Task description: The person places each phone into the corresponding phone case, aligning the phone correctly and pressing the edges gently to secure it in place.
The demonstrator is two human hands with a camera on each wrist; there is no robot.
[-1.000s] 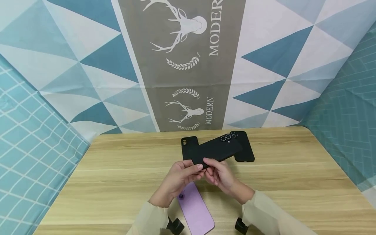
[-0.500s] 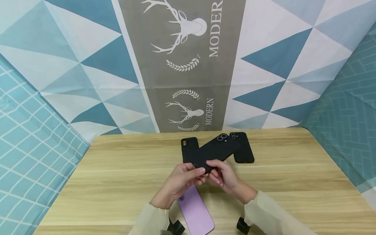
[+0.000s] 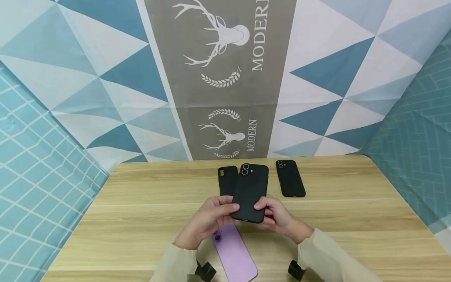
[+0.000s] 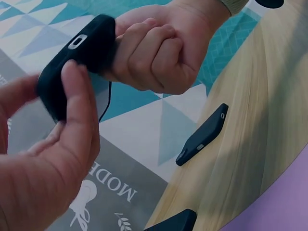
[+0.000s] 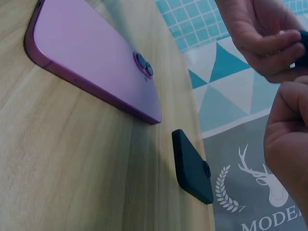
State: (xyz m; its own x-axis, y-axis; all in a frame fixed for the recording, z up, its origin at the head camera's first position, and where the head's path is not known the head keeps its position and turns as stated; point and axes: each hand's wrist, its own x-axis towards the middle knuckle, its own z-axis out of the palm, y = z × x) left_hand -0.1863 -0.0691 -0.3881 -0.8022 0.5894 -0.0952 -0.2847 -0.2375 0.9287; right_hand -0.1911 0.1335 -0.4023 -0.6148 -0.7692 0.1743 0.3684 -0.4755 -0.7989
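My left hand (image 3: 213, 213) grips the lower left edge of a black phone case (image 3: 251, 192), thumb on its back. The right hand (image 3: 276, 213) holds the lower right edge, its thumb also on the back. The case stands almost upright, with two ringed camera circles at its top left. In the left wrist view its bottom end, with a port opening, shows between both hands. A purple phone (image 3: 236, 252) lies below the hands, camera toward the back. Behind the held case a second black case (image 3: 227, 178) is partly hidden.
A third black case (image 3: 290, 178) lies at the back right of the wooden table (image 3: 352, 219). A patterned cloth backdrop (image 3: 229, 94) rises behind the table's rear edge, with blue cloth (image 3: 35, 188) along the left side. Black wrist straps show under both sleeves.
The held case has turned from a slant, its camera end swinging left, to nearly upright. It has come lower, and the third case behind is now fully uncovered. My right hand has shifted slightly right.
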